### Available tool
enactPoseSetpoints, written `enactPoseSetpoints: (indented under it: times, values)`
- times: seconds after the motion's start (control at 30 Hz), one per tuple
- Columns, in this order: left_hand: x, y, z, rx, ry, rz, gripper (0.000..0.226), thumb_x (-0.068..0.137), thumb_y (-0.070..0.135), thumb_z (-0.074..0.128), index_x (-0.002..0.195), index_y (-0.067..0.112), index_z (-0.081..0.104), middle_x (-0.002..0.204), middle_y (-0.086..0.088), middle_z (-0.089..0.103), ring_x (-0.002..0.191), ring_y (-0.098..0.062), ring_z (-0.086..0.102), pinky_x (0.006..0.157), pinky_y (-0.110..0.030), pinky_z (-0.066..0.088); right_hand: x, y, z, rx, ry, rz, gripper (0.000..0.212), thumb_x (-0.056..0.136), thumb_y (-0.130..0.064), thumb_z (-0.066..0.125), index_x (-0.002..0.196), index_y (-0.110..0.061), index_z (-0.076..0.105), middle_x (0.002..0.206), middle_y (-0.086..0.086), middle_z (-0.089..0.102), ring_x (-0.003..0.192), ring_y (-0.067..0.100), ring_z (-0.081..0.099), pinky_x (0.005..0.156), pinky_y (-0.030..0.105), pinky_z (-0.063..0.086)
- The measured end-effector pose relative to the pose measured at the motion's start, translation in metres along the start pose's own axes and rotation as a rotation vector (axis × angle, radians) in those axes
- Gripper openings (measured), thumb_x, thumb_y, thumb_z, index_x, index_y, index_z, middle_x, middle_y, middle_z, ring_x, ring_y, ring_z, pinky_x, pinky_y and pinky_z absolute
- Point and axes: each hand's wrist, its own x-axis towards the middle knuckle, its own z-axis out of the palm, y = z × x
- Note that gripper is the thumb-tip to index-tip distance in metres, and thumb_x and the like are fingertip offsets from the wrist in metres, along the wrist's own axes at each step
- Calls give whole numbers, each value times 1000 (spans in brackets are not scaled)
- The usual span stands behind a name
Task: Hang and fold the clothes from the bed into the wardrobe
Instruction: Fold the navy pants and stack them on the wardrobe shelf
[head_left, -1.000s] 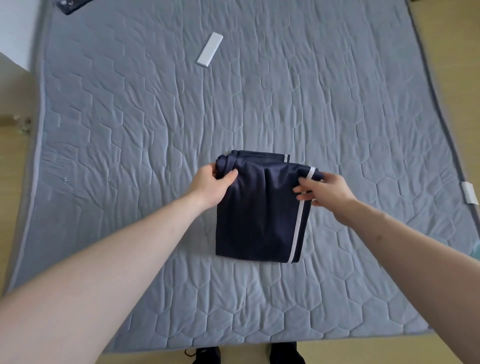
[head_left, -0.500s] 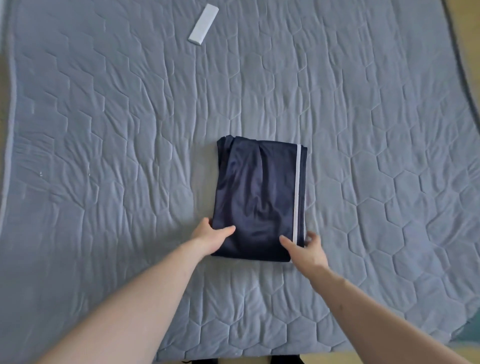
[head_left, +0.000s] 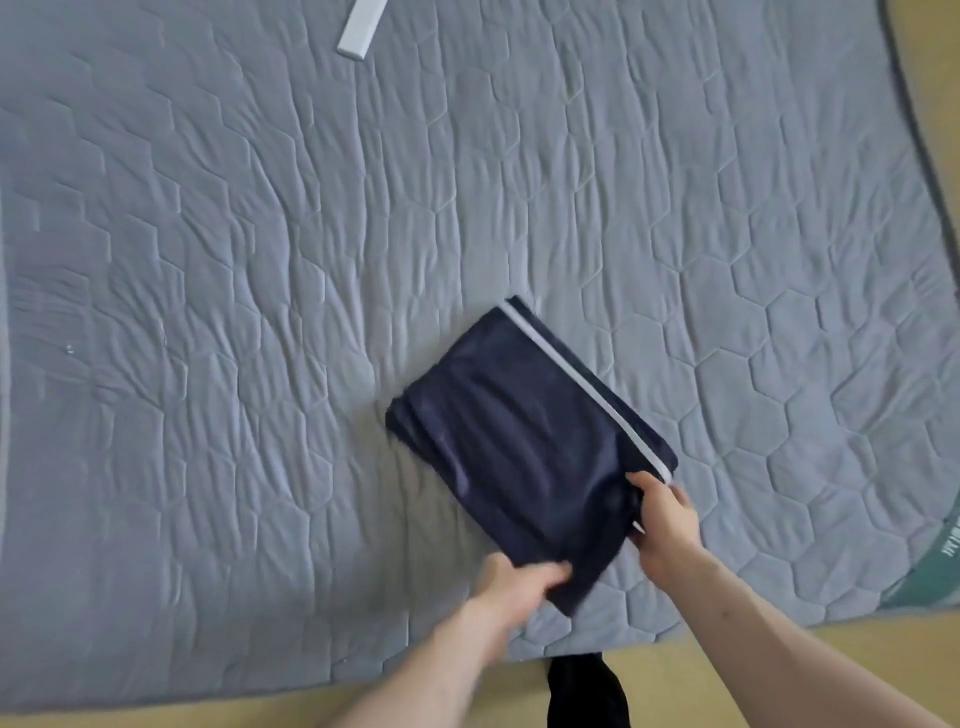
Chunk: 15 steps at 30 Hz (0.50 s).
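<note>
A folded navy garment (head_left: 524, 447) with a white side stripe lies on the grey quilted bed (head_left: 260, 312), turned diagonally near the bed's front edge. My left hand (head_left: 514, 574) grips its near left corner, thumb on top of the cloth. My right hand (head_left: 662, 519) pinches the near right corner beside the stripe's end. That near end looks slightly lifted off the bed. The wardrobe is out of view.
A white flat bar-shaped object (head_left: 362, 26) lies at the far edge of the bed. Wooden floor (head_left: 779, 654) runs along the near side. A dark shape (head_left: 587, 691), likely my leg, shows below the bed edge. A green patch (head_left: 930, 566) marks the right corner.
Both hands went from the garment's far end to its near end and took hold of the corners. The garment has turned from straight to diagonal and moved right, towards the bed's front edge.
</note>
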Motion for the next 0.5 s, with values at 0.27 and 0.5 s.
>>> enactPoseSetpoints:
  times: [0.27,0.5]
  values:
    - [-1,21,18,723,93,385,23,73,46,73,69,25,66,68,10,69,68,-3,64,69,-26,52,11,9,-50,-277,-35,-103,62,81,-44,84,131,-23,54,113,-9,68,104,15,67,92,38,55]
    - [69,116,-81,657,568,429,104,67,57,83,149,17,33,148,-3,42,136,-26,42,114,-37,34,16,28,-29,-333,-58,-218,84,63,-46,95,126,-30,43,110,-21,61,93,-4,58,85,31,47]
